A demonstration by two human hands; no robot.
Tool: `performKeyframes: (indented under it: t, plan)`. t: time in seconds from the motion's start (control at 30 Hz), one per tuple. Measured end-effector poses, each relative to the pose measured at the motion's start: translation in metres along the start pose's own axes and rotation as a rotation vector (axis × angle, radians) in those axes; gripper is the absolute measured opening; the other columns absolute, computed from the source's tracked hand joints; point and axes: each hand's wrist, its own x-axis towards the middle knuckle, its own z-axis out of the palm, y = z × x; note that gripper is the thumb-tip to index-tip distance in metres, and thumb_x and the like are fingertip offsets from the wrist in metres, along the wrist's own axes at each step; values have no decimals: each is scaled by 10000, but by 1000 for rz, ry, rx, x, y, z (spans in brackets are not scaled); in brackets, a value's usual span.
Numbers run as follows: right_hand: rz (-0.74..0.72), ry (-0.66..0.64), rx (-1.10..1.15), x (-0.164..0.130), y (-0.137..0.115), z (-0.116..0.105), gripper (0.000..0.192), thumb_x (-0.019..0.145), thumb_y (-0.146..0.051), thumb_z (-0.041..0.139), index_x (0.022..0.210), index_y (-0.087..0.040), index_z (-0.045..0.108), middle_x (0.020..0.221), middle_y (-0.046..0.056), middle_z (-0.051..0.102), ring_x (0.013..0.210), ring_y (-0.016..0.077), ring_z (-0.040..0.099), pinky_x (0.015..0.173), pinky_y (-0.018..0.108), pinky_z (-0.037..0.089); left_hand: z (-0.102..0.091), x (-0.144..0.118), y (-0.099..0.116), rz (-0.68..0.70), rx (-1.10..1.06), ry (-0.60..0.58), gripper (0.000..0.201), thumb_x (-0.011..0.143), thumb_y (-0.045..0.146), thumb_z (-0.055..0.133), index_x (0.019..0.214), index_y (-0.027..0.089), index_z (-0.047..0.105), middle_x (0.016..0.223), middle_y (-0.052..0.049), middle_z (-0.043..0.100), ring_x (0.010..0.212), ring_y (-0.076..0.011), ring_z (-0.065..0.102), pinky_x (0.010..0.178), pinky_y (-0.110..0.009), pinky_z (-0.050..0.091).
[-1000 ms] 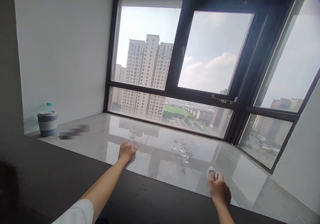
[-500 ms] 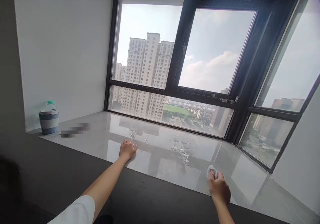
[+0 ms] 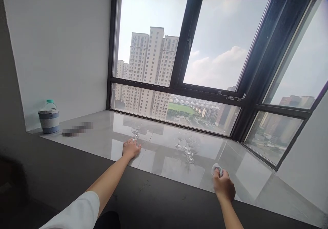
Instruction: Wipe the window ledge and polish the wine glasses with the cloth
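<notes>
White cloth sits bunched in the closed right hand on the glossy counter. Flat and open, the left hand rests just before a lone wine glass; four glasses cluster between the hands.

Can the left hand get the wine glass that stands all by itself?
Probably yes. The left hand lies flat on the shiny sill, and the lone wine glass stands just beyond its fingertips with nothing between them. The other glasses stand off to the right, out of the way.
</notes>
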Motion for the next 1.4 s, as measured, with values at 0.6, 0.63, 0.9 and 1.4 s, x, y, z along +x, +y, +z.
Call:
performKeyframes:
  t: [0.6,0.63,0.9,1.4]
  plan:
    - [13,16,-9,0,1,2,544,901,-543,301,1232,-207,570,1012,151,683,843,294,631,661,332,418,-5,-4,4,-8,6,78,576,848,567,342,1155,178,633,1357,-164,490,1273,-343,353,1074,-502,181]
    - [13,18,-8,0,1,2,543,901,-540,303,1236,-205,569,1013,152,682,843,293,631,663,332,419,-6,-6,4,-9,11,96,561,850,558,350,1140,174,637,1328,-165,508,1254,-339,371,1071,-497,192]
    - [-1,-4,17,0,-2,-2,504,916,-509,324,1233,-203,569,1001,141,686,853,284,636,670,320,416,-31,-22,38,292,-33,143,290,864,264,407,941,163,668,1046,-154,596,1117,-310,470,978,-439,332]
    - [-3,10,67,1,-1,-3,461,922,-491,326,1183,-210,583,972,123,686,841,263,626,657,299,383,27,-92,305,729,-94,-260,548,827,550,443,1256,235,570,1407,-204,417,1274,-377,414,1033,-596,280]
